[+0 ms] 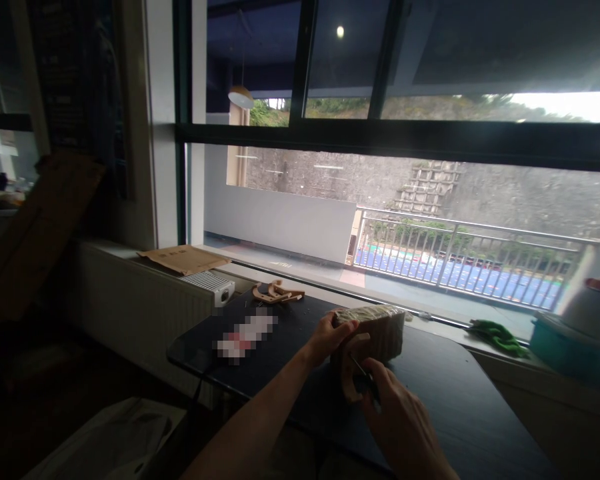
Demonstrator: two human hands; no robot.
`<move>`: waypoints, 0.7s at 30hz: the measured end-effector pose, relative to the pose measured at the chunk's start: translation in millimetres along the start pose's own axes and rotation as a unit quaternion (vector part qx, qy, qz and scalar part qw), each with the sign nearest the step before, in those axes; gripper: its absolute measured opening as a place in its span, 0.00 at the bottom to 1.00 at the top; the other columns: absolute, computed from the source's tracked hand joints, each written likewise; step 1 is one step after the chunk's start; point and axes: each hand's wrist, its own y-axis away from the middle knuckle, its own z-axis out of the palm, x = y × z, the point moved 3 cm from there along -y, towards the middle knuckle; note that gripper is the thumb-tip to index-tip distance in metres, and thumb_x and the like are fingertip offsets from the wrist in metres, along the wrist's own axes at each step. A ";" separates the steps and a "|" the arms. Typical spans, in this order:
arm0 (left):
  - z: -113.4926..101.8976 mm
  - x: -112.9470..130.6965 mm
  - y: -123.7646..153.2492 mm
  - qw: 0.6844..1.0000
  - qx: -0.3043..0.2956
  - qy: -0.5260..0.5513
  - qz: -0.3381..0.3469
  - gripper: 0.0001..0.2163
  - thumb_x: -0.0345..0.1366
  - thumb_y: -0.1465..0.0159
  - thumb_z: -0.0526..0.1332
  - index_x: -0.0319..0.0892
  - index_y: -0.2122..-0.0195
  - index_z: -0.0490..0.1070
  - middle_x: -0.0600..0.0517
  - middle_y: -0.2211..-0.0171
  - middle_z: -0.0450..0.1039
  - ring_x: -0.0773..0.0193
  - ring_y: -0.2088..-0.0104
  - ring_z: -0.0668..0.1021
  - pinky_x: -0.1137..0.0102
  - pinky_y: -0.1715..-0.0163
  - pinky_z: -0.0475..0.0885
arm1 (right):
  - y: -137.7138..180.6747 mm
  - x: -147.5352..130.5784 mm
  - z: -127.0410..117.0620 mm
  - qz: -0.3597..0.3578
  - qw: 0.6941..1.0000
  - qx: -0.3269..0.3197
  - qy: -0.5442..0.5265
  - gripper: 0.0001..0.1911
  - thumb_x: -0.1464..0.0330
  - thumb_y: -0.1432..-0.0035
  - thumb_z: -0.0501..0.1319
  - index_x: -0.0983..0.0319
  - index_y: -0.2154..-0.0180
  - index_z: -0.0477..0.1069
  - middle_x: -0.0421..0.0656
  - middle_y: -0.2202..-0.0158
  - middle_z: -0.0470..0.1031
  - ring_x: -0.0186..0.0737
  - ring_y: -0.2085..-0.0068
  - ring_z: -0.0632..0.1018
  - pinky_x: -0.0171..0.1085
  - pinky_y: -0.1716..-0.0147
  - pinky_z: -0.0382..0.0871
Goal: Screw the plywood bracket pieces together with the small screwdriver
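A block wrapped in clear plastic stands on the dark table in front of me. My left hand is closed on its left end, thumb along the upper edge. Against the block's near face is a curved wooden piece, bowed to the left. My right hand grips what looks like a screwdriver; its thin shaft points at the wooden piece, and the fingers mostly hide its handle. Whether the tip touches the wood, I cannot tell.
Several curved wooden pieces lie at the table's far left, near a blurred-out item. Brown cardboard rests by the window. On the sill are a green cloth and a teal container. A radiator stands left.
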 end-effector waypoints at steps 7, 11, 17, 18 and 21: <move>2.5 1.5 0.7 1.000 0.000 -0.005 0.003 0.20 0.40 0.47 0.68 0.38 0.54 0.70 0.47 0.60 0.76 0.58 0.60 0.77 0.70 0.62 0.72 | 0.8 3.2 -0.8 -0.073 0.996 -0.010 0.046 0.15 0.79 0.41 0.51 0.58 0.59 0.70 0.40 0.67 0.75 0.35 0.68 0.78 0.30 0.76 0.65; 2.2 3.5 1.9 1.000 -0.003 -0.007 0.004 0.19 0.40 0.46 0.67 0.38 0.55 0.70 0.48 0.60 0.76 0.59 0.60 0.77 0.70 0.62 0.72 | 0.7 9.3 5.5 -0.029 0.999 -0.016 0.026 0.14 0.74 0.38 0.50 0.57 0.55 0.69 0.41 0.63 0.77 0.35 0.70 0.79 0.30 0.76 0.65; 0.2 2.7 1.0 1.000 -0.004 -0.009 0.000 0.20 0.41 0.46 0.67 0.38 0.54 0.69 0.47 0.60 0.76 0.59 0.60 0.77 0.70 0.62 0.72 | 3.1 6.8 3.1 0.004 1.000 0.000 0.014 0.17 0.72 0.41 0.51 0.57 0.52 0.68 0.41 0.60 0.78 0.36 0.71 0.79 0.31 0.76 0.65; 0.1 2.8 0.9 1.000 -0.003 -0.009 0.000 0.20 0.41 0.46 0.67 0.38 0.54 0.69 0.47 0.60 0.76 0.59 0.60 0.77 0.70 0.62 0.72 | 3.5 5.9 1.3 -0.005 1.000 0.003 0.016 0.19 0.74 0.43 0.52 0.57 0.50 0.66 0.41 0.59 0.78 0.36 0.71 0.79 0.31 0.77 0.65; 0.2 4.0 1.4 1.000 -0.003 -0.015 0.001 0.20 0.41 0.46 0.67 0.38 0.54 0.70 0.47 0.60 0.76 0.58 0.60 0.77 0.69 0.62 0.72 | 4.2 4.8 -2.8 -0.045 0.998 0.006 0.040 0.22 0.78 0.46 0.52 0.58 0.50 0.65 0.41 0.60 0.77 0.35 0.72 0.79 0.30 0.79 0.64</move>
